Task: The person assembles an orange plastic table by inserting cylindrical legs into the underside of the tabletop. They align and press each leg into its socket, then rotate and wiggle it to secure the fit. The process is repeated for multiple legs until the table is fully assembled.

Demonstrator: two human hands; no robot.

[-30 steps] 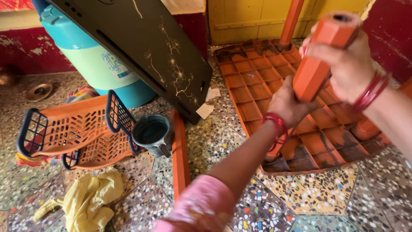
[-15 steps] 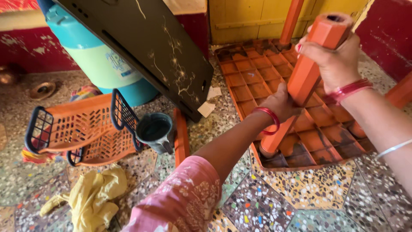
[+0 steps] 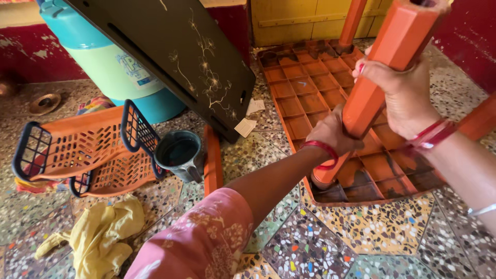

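Orange plastic leg (image 3: 380, 72): a faceted hollow post, tilted, its lower end seated in a corner socket of the upturned orange ribbed panel (image 3: 310, 88) that lies on the speckled terrazzo floor (image 3: 361, 243). You hold it in both hands. Your right hand (image 3: 400, 90) wraps the upper half, grip pressed shut around the post, with the open top end rising just above it. Your left hand (image 3: 333, 135) clasps the post lower down, just above the socket, grip likewise closed on it; red bangles ring both wrists, and a pink flowered sleeve (image 3: 199, 243) covers the left upper arm.

A second orange leg (image 3: 352, 20) stands upright at the panel's far corner. A dark board with a pale floral pattern (image 3: 175, 51) leans across a teal and pale green drum (image 3: 113, 72). Left of the panel, on the floor: a narrow orange strip (image 3: 212, 160), a grey mug (image 3: 180, 154) touching an orange mesh rack with dark edging (image 3: 77, 144), and a crumpled yellow cloth (image 3: 101, 232) nearest you.
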